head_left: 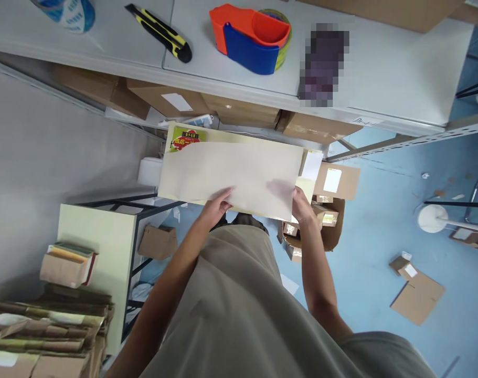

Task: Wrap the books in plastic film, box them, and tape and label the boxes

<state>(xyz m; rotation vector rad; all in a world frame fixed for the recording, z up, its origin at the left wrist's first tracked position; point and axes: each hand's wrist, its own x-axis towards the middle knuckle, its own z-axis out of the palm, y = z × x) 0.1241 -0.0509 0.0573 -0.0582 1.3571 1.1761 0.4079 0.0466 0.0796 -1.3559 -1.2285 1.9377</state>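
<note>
A large, pale sheet of paper [239, 168] is spread before my body, its upper left edge slightly curled. My left hand [218, 206] pinches its near edge, thumb on top and the other fingers partly hidden. My right hand [301, 206] is closed on the sheet's right edge near the lower corner. A green and red printed item [186, 137] with Chinese characters shows from under the far left edge. Beneath both is a pale yellow surface [242, 137], mostly covered. A white paper piece [312, 164] lies just beyond the sheet's right side.
On the grey shelf [396, 79] ahead lie a yellow-black utility knife [160, 32] and an orange-blue tape dispenser [250, 42]. Cardboard boxes [239, 109] sit below it. To the right, an open carton [335, 231] stands on the floor; books [67, 265] rest on the left table.
</note>
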